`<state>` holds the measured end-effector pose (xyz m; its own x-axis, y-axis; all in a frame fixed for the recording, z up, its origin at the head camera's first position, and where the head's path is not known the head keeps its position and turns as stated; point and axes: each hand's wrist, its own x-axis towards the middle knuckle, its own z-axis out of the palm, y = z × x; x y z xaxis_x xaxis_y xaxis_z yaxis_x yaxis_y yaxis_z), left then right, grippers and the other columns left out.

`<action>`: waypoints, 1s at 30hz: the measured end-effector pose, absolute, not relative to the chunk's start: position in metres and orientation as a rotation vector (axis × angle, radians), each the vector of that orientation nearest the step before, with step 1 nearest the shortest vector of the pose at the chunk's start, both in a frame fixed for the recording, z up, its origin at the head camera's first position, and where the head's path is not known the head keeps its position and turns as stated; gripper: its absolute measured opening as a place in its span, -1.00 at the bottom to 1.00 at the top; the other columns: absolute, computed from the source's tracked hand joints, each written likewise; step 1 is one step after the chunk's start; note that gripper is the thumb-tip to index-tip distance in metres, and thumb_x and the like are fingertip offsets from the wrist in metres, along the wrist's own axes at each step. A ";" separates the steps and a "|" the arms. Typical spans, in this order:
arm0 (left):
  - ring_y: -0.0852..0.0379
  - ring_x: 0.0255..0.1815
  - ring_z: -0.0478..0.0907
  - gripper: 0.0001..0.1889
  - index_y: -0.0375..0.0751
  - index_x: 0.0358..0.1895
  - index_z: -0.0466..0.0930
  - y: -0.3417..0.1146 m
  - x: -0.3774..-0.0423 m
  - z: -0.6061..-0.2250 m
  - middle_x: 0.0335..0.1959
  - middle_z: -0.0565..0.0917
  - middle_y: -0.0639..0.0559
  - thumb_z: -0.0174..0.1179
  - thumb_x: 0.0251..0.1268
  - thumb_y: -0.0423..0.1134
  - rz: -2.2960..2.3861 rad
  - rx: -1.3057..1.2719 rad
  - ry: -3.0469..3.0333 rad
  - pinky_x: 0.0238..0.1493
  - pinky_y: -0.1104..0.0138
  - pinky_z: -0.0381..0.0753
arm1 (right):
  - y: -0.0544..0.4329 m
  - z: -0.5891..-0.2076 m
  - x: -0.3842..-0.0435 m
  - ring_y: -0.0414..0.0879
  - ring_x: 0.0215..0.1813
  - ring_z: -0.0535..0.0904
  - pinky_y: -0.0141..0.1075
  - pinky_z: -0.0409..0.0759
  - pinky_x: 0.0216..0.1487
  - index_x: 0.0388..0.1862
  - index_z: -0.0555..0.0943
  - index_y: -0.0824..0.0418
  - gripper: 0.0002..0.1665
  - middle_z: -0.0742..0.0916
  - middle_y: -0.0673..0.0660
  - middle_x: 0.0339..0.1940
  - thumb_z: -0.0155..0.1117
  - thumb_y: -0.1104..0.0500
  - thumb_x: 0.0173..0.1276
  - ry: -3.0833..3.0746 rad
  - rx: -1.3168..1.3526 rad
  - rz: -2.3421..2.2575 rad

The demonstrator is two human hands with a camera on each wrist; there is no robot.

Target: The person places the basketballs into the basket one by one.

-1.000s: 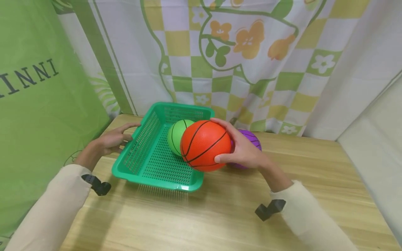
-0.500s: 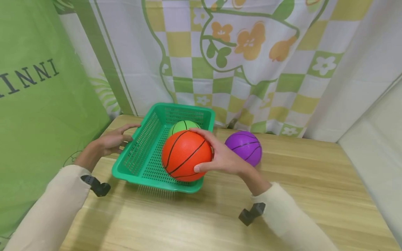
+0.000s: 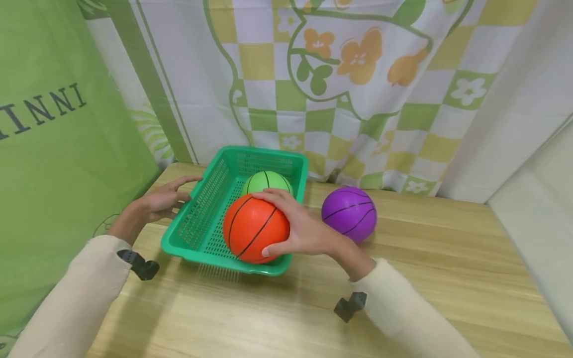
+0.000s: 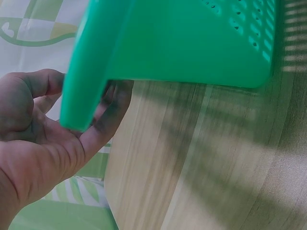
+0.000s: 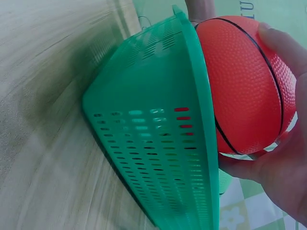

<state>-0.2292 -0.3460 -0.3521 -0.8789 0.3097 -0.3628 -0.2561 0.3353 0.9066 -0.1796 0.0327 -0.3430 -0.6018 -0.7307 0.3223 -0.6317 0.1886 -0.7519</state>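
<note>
My right hand (image 3: 297, 226) grips an orange-red toy basketball (image 3: 252, 231), thumb on the near side and fingers over the far side. The ball sits low over the front right of a green plastic basket (image 3: 197, 256). In the right wrist view part of the basketball (image 5: 244, 81) shows red through the slots of the basket wall (image 5: 158, 139). Inside the basket, behind it, lies a light green ball (image 3: 267, 182), partly hidden. At the basket's left side my left hand (image 3: 163, 200) holds the rim; in the left wrist view its fingers (image 4: 112, 112) pass behind the rim (image 4: 91, 62).
A purple ball (image 3: 349, 214) rests on the wooden table (image 3: 425, 278) to the right of the basket. Behind the table hangs a patterned curtain (image 3: 331, 119), and green fabric (image 3: 67, 174) with letters hangs at the left.
My right hand has carried the orange-red basketball left and down over the basket, uncovering the purple ball. The left hand has stayed at the basket's left rim.
</note>
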 end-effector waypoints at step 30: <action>-0.22 0.10 0.55 -0.28 0.06 0.65 -0.21 -0.346 -0.229 -0.355 0.25 0.35 -0.46 -0.18 0.55 -0.40 1.582 0.032 2.125 -0.07 -0.06 0.65 | 0.023 -0.352 -0.181 0.09 0.49 0.06 0.02 0.53 0.17 0.46 0.39 -0.08 -0.12 0.16 0.21 0.56 0.54 -0.10 0.18 2.502 -1.544 -1.017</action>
